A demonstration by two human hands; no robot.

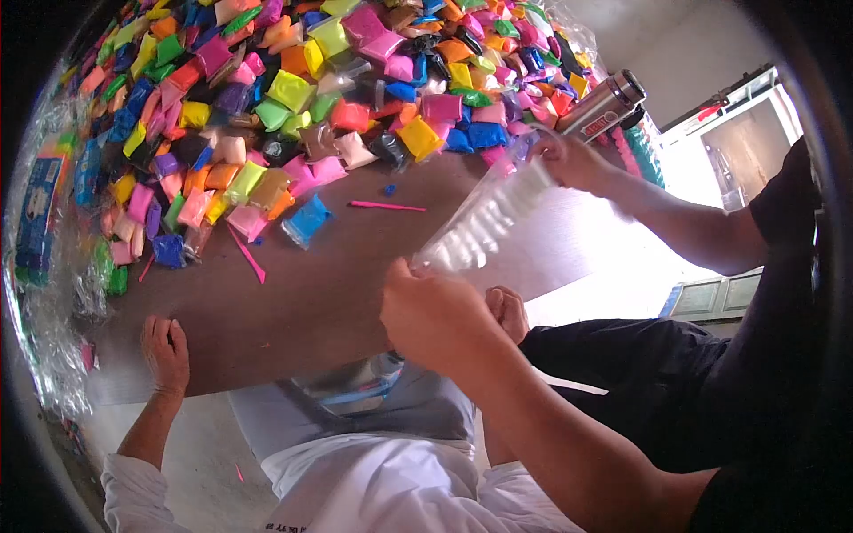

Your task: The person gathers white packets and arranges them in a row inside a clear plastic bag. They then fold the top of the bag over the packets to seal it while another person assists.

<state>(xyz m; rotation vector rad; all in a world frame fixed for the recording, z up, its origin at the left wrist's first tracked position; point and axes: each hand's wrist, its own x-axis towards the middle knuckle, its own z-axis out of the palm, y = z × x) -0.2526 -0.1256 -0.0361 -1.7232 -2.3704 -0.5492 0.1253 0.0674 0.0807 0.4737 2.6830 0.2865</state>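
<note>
My left hand [166, 357] lies on the near edge of the brown table [293, 311], fingers stretched over the surface and holding nothing. At the table's right edge my right hand [507, 313] rests with curled fingers, partly hidden behind a co-worker's arm; nothing shows in it. The co-worker, in black sleeves, holds a clear plastic sheet with whitish rows [493, 222] between both hands; it is blurred by motion. A blue packet [306, 220] and pink modelling sticks [386, 206] lie on the table beyond my hands.
A large heap of small coloured packets [293, 93] covers the table's far side. A steel flask [604, 105] leans at the heap's right. Clear plastic wrapping [58, 329] hangs along the left edge. The co-worker's arms [551, 404] cross the right side, close to my right hand.
</note>
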